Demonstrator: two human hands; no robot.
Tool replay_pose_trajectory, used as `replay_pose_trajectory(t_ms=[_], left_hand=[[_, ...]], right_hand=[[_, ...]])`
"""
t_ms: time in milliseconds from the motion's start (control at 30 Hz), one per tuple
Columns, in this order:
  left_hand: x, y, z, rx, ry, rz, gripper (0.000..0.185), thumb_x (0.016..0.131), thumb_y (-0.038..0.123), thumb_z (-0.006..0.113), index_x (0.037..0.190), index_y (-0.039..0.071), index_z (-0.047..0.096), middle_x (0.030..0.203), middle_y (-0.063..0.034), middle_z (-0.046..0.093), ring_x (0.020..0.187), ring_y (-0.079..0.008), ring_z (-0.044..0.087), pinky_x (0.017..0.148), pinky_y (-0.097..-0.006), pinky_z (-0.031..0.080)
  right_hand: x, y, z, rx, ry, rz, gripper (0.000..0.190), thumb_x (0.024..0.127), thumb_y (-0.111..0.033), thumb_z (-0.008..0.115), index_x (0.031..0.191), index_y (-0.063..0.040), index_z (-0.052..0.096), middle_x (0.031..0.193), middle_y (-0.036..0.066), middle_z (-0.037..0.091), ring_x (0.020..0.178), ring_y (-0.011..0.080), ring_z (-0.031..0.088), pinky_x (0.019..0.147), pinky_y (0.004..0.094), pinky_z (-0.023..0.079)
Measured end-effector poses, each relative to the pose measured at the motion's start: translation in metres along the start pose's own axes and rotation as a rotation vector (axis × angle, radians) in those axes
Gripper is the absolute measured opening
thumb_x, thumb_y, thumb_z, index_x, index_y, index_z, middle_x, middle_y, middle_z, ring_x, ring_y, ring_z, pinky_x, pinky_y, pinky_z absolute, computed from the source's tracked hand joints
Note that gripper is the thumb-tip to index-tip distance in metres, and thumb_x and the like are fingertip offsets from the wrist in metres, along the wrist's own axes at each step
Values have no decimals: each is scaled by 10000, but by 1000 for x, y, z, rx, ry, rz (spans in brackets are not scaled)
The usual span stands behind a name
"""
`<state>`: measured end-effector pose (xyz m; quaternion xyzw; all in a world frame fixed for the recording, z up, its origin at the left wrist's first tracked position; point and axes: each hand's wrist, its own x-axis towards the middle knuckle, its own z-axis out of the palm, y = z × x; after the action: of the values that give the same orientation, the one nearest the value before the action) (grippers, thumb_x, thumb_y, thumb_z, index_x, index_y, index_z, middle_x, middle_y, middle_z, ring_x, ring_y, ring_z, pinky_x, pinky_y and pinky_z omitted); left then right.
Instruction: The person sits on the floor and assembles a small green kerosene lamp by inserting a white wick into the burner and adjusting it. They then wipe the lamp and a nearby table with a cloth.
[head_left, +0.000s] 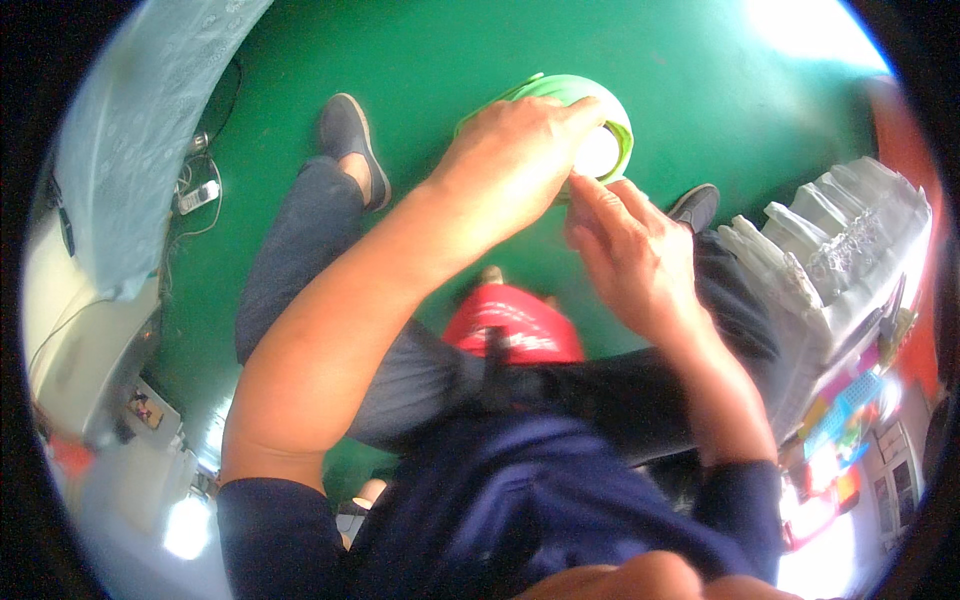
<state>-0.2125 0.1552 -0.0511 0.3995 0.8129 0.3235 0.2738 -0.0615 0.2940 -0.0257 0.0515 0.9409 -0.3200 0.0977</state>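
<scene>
A green, cloth-like or plastic item (574, 86) is held out in front of me above the green floor, with a bright white round end (598, 152) showing in its opening. My left hand (525, 139) lies over the item's near left side, its fingers bent round the rim of the opening. My right hand (634, 240) is at the lower edge of the opening, its fingertips touching the rim close to the white round part. What lies beneath my left palm is hidden.
A red seat or bag with white writing (517, 326) is between my legs. To the right stands a white lace-covered piece (825, 255), with colourful items (844, 405) nearby. A pale blue curtain (142, 150) hangs at left, beside a white power strip (199, 196) with cords.
</scene>
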Motion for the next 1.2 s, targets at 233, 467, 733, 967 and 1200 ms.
replay_pose_trajectory(t_ms=[233, 467, 733, 967, 1200], left_hand=[[0, -4, 0, -1, 3, 43, 282, 960, 51, 574, 1226, 98, 656, 1036, -260, 724, 999, -485, 699, 800, -545, 572], [-1, -8, 4, -14, 48, 80, 283, 958, 49, 571, 1222, 102, 656, 1035, -256, 726, 1000, -486, 696, 804, -554, 567], [0, -2, -2, -4, -6, 9, 305, 947, 47, 595, 1238, 116, 657, 1043, -253, 725, 1001, -487, 694, 814, -555, 562], [-1, 6, -18, 8, 60, 65, 318, 917, 78, 703, 1232, 93, 658, 1005, -227, 734, 945, -435, 723, 776, -503, 577], [-3, 21, -30, -443, -38, -55, 227, 905, 106, 749, 1094, 2, 678, 882, -106, 713, 790, -166, 699, 714, -335, 566]], right_hand=[[7, -4, 3, -214, 70, -141, 478, 871, -109, 691, 1346, -77, 654, 985, 68, 652, 834, 260, 682, 712, 402, 578], [8, -2, 2, -201, 90, -137, 457, 854, -95, 737, 1306, -99, 672, 973, 76, 653, 855, 278, 695, 711, 412, 581], [4, 13, -3, -62, 150, -118, 244, 901, -39, 688, 1140, -44, 740, 858, 89, 653, 722, 263, 702, 663, 384, 586], [8, 24, -14, 1076, 118, 396, 294, 1040, -85, 678, 1325, -19, 647, 998, 47, 724, 846, 115, 686, 744, 294, 586], [7, 30, -8, 905, 185, 319, 355, 969, -39, 724, 1316, -38, 647, 1018, 32, 713, 950, 113, 676, 833, 274, 555]])
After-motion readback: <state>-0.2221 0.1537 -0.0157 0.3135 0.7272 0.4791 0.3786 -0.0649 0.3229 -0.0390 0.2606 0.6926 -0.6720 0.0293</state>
